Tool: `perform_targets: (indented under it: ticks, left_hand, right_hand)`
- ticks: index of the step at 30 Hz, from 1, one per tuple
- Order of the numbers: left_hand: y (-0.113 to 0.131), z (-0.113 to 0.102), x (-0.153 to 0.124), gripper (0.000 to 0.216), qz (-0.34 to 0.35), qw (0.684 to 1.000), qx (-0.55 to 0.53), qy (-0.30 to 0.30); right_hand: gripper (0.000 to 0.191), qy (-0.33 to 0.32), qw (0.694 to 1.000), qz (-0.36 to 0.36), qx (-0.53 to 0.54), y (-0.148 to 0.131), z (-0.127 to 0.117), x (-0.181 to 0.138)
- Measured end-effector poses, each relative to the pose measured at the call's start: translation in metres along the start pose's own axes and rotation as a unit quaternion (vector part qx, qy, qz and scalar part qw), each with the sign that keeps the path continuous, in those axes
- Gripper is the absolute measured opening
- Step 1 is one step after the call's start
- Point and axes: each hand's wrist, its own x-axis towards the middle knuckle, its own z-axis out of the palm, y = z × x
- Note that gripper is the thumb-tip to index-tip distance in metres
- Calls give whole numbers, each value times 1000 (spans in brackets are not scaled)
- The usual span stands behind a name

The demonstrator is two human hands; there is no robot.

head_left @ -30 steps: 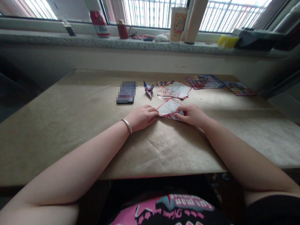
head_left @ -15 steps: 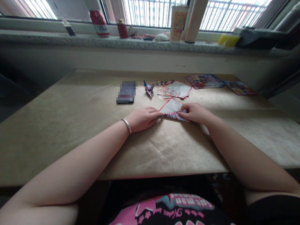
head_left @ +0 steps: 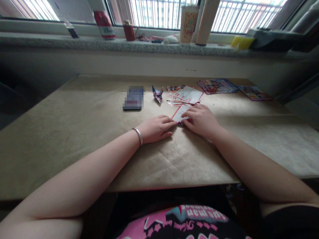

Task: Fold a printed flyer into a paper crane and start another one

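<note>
Folded paper piece (head_left: 179, 114): white face, red printed edge, lying flat on table (head_left: 74, 132), centre, a bit far of mid-depth. Only its left part shows; rest is under R hand.

R hand (head_left: 201, 120): palm down, fingers (head_left: 187, 114) spread slightly and laid across the paper, pressing it to the surface. Not a pinch, nothing lifted.

L hand (head_left: 156, 127): palm down on table just left of paper, fingers long and close together, tips at the paper's near-left corner. Touching or just short of it, can't tell. Silver bangle (head_left: 138, 135) on L wrist.

Just beyond paper: loose stack of same red-and-white sheets (head_left: 187, 94), fanned, nearly touching R fingertips. Left of stack: small origami crane (head_left: 158, 94), dark patterned paper, standing upright. Further left: phone (head_left: 133, 98), flat, well apart from both hands.

Far right of table: two colour-printed leaflets (head_left: 217, 85), (head_left: 254, 93), side by side, apart.

Table top covered w/ creased brown kraft paper.

Window sill (head_left: 50, 41) behind: red can (head_left: 104, 24), small red lighter (head_left: 129, 32), printed paper cup (head_left: 188, 23), tan cardboard tube (head_left: 206, 22) next to cup, yellow sponge (head_left: 242, 42) at right.
</note>
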Motion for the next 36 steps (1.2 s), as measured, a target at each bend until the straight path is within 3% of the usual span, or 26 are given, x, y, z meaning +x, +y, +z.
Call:
perform_targets:
  ticks: [5, 16, 36]
  left_hand:
    - [-1, 0, -1, 45, 4, 1000, -2, -7]
    - [0, -1, -1, 38, -13, 1000, -9, 4]
    - [5, -3, 4, 39, -49, 998, 43, -24]
  right_hand:
    - [33, -20, 999, 27, -18, -8, 5, 4]
    - [24, -78, 990, 84, 79, 18, 17, 7]
    - [18, -82, 984, 125, 96, 17, 23, 12]
